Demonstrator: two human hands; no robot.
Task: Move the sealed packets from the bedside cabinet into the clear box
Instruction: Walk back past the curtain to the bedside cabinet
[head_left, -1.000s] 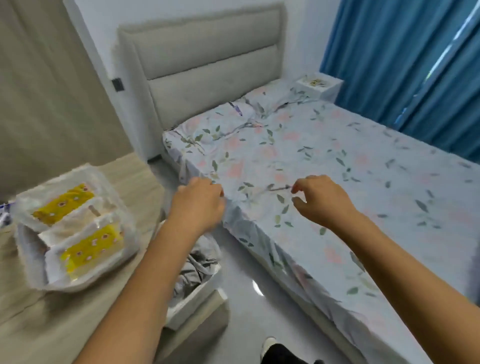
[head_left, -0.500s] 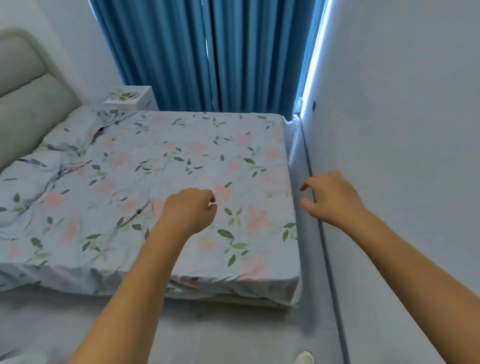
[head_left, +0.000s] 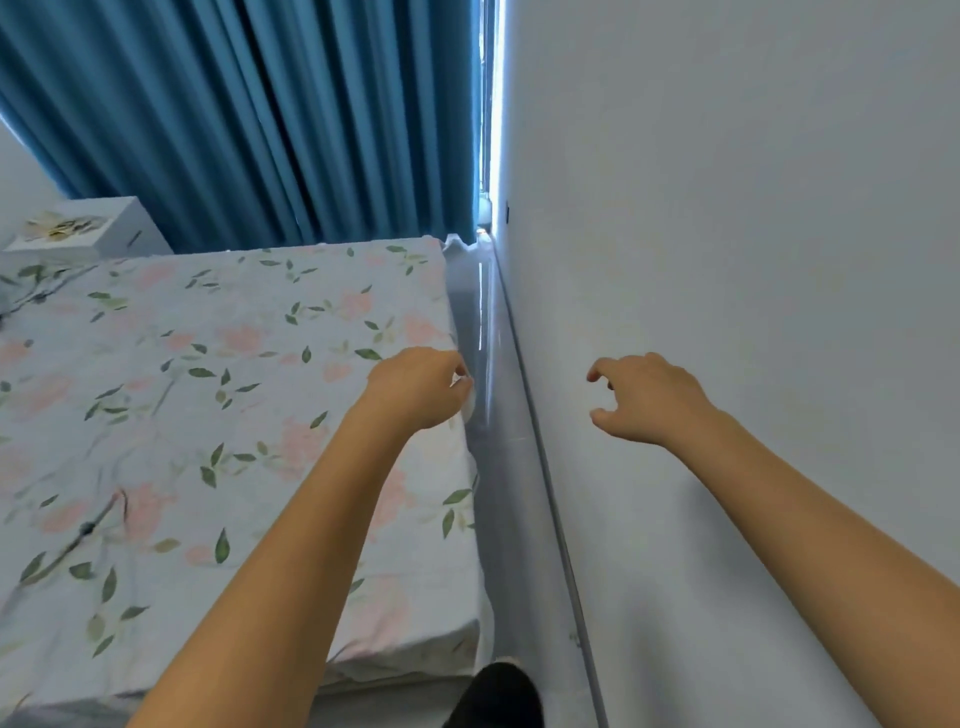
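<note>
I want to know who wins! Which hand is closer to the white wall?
Right. The right hand hovers in front of the white wall; the left hand is over the bed's edge.

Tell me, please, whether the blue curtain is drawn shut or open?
Almost shut: the blue curtain covers the window, leaving only a bright sliver beside the wall.

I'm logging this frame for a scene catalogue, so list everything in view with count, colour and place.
bedside cabinet: one, white, far left beside the bed's far end
packets: count unclear, pale with yellow, on the cabinet top
bed: one, pale blue floral sheet, left half
curtain: one, blue, behind the bed
wall: one, white, right side
floor strip: one, grey, between bed and wall
shoe: one, black, bottom edge
left hand: one, loosely curled, holding nothing, over the bed's edge
right hand: one, fingers relaxed, holding nothing, in front of the wall
</note>
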